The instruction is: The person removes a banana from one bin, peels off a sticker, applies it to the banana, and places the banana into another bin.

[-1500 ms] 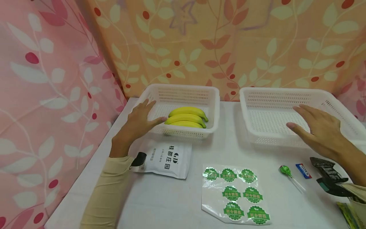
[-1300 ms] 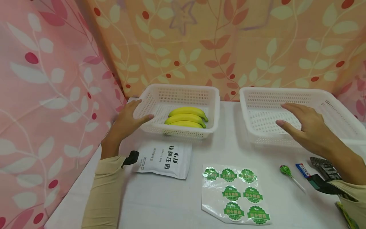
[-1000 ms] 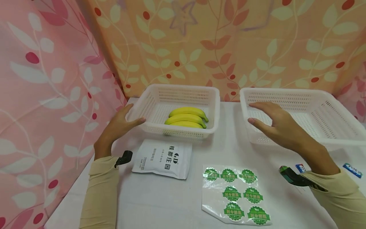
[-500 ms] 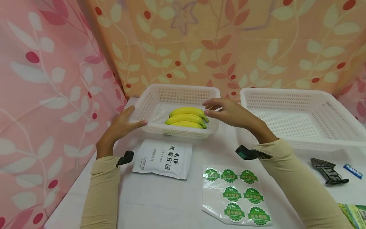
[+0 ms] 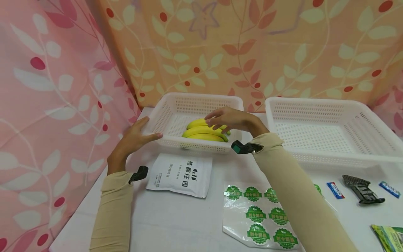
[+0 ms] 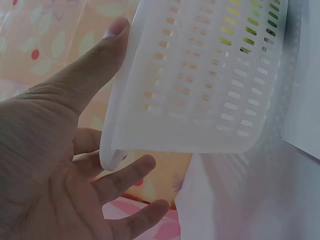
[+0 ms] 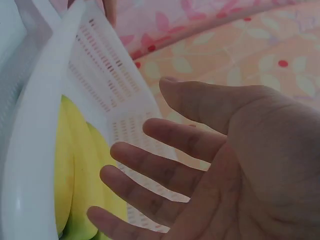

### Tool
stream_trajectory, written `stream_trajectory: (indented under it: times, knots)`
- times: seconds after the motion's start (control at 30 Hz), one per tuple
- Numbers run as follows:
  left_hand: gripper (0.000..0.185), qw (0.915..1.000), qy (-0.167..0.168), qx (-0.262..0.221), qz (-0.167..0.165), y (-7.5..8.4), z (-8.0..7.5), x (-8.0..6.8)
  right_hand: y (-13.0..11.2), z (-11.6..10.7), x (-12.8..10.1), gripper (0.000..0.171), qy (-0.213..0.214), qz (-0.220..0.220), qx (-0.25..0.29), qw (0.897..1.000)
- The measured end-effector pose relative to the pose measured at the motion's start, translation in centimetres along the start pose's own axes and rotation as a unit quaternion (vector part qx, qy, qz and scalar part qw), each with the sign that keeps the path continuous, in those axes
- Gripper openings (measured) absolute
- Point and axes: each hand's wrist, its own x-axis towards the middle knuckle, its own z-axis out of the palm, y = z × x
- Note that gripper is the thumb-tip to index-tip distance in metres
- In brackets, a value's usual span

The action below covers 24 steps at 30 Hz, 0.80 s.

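A small white perforated basket [image 5: 192,99] at the table's back left holds a bunch of yellow bananas [image 5: 204,133]. My left hand [image 5: 136,135] rests against the basket's near left corner, thumb laid along the front rim and fingers on the outer side. In the left wrist view the basket [image 6: 200,75] corner sits between the thumb and the loosely straight fingers of that hand [image 6: 60,165]. My right hand [image 5: 228,118] hovers just over the bananas with fingers spread and relaxed, holding nothing. The right wrist view shows that hand [image 7: 200,165] spread above the bananas [image 7: 75,175].
A larger empty white basket [image 5: 330,105] stands at the back right. In front lie a white pouch [image 5: 181,175], a sheet of green stickers [image 5: 261,217], a black clip [image 5: 362,189], blue-wrapped candies [image 5: 334,190] and a green packet [image 5: 388,236]. Patterned curtains close off the back and left.
My right hand has swept left from the large basket to above the bananas. My left hand slid from the small basket's rim to its near left corner and stayed there.
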Motion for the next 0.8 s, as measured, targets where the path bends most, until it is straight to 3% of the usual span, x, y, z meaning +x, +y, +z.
stream_trajectory:
  times: [0.27, 0.57, 0.8]
  knots:
    - [0.111, 0.9999, -0.004, 0.000, -0.010, 0.0, 0.0, 0.1, 0.3, 0.7, 1.8, 0.051, -0.017, 0.058, -0.005, 0.998]
    - [0.111, 0.9999, -0.005, -0.003, -0.010, 0.0, 0.0, 0.1, 0.7, 1.4, 2.4, 0.044, -0.005, 0.103, -0.018, 0.995]
    - [0.112, 0.9998, -0.007, -0.008, -0.018, 0.1, 0.1, -0.1, 0.5, 1.9, 2.7, 0.054, -0.005, 0.124, -0.053, 0.991]
